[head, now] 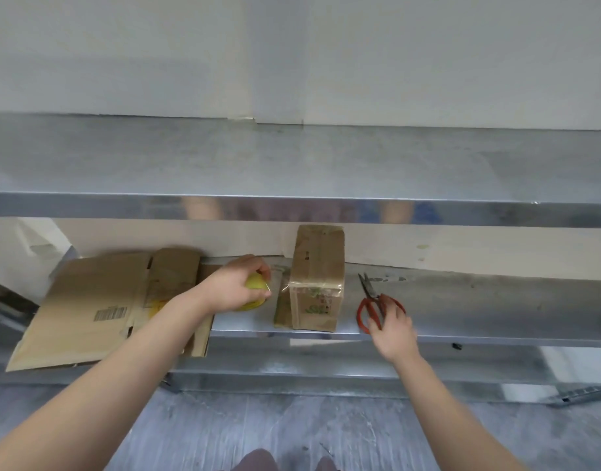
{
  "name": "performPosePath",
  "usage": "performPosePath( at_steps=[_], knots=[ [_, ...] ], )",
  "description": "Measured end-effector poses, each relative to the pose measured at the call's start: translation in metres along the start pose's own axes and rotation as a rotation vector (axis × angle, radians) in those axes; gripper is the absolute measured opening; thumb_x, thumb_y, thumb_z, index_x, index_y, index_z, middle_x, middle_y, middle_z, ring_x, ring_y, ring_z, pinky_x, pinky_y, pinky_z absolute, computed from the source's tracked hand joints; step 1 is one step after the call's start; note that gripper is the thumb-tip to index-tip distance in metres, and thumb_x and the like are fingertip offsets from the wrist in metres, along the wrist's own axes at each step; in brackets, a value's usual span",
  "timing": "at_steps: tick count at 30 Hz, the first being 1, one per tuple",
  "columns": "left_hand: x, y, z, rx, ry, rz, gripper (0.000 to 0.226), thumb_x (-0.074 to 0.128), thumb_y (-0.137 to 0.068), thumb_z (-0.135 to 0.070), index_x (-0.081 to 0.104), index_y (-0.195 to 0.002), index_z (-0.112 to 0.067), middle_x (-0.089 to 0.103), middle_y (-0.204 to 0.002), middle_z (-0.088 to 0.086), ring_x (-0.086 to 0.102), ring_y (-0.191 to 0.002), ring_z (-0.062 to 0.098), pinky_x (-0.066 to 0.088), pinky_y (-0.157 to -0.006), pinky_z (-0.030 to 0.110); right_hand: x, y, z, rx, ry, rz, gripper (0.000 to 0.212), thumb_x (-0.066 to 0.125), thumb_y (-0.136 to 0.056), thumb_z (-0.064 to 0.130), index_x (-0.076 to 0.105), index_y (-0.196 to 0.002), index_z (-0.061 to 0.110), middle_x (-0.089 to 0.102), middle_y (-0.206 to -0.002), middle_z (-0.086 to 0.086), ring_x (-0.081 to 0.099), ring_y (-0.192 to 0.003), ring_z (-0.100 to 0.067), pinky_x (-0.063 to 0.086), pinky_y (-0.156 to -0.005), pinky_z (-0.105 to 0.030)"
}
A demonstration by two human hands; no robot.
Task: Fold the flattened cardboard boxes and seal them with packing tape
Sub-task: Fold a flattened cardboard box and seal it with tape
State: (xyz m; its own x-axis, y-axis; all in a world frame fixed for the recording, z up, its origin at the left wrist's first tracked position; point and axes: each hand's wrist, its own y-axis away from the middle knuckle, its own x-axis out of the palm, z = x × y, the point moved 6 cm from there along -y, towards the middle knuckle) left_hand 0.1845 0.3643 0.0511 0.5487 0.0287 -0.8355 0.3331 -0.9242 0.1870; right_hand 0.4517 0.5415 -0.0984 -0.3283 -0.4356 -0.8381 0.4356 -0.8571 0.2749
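A folded cardboard box (318, 266) stands on the lower metal shelf (479, 300), with clear tape across its front. My left hand (236, 287) grips a yellow roll of packing tape (253, 295) just left of the box, and a clear strip of tape runs from the roll to the box. My right hand (392, 329) reaches onto the red-handled scissors (375, 305) lying right of the box, fingers on the handles; whether they curl round them is unclear. Flattened cardboard boxes (91, 307) lie at the shelf's left end, overhanging its edge.
An upper metal shelf (292, 164) juts out above the lower one, against a white wall. The grey floor (292, 430) lies below, with my feet at the bottom edge. A shelf bracket (581, 394) shows at the lower right.
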Motion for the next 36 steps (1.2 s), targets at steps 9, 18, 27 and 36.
performPosePath(
  at_steps=[9,18,27,36],
  knots=[
    [0.004,-0.008,-0.003,0.035,-0.013,0.026,0.030,0.070,-0.085,-0.035,0.055,-0.109,-0.024,0.050,-0.108,-0.006,0.048,-0.098,0.012,0.036,-0.075,0.019,-0.028,0.067,0.041,-0.391,0.129,-0.286,0.058,0.028,-0.095,0.056,0.043,-0.144,0.029,0.041,-0.151,0.003,0.033,-0.142,-0.018,0.032,-0.111,-0.044],
    [0.006,-0.010,-0.006,0.145,0.004,0.013,0.030,0.072,-0.083,-0.032,0.058,-0.108,-0.023,0.049,-0.105,-0.007,0.048,-0.099,0.014,0.034,-0.079,0.022,-0.044,0.094,0.145,-0.503,0.043,-0.396,0.046,0.038,-0.098,0.043,0.049,-0.139,0.026,0.050,-0.143,0.003,0.042,-0.135,-0.022,0.038,-0.110,-0.045],
    [-0.008,-0.007,0.010,0.175,0.110,0.111,0.024,0.073,-0.083,-0.030,0.057,-0.101,-0.029,0.051,-0.110,-0.006,0.050,-0.101,0.013,0.039,-0.083,0.022,-0.027,0.091,0.148,-0.541,0.051,-0.361,0.043,0.040,-0.098,0.041,0.050,-0.138,0.027,0.048,-0.142,0.008,0.030,-0.141,-0.013,0.032,-0.109,-0.031],
    [-0.038,0.004,0.057,0.124,-0.047,0.074,0.020,0.069,-0.083,-0.027,0.053,-0.095,-0.030,0.048,-0.104,-0.015,0.049,-0.094,0.006,0.032,-0.073,0.009,-0.034,0.089,0.144,-0.586,0.106,-0.350,0.046,0.041,-0.098,0.046,0.049,-0.139,0.028,0.047,-0.143,0.008,0.031,-0.142,-0.015,0.037,-0.110,-0.036]
  ],
)
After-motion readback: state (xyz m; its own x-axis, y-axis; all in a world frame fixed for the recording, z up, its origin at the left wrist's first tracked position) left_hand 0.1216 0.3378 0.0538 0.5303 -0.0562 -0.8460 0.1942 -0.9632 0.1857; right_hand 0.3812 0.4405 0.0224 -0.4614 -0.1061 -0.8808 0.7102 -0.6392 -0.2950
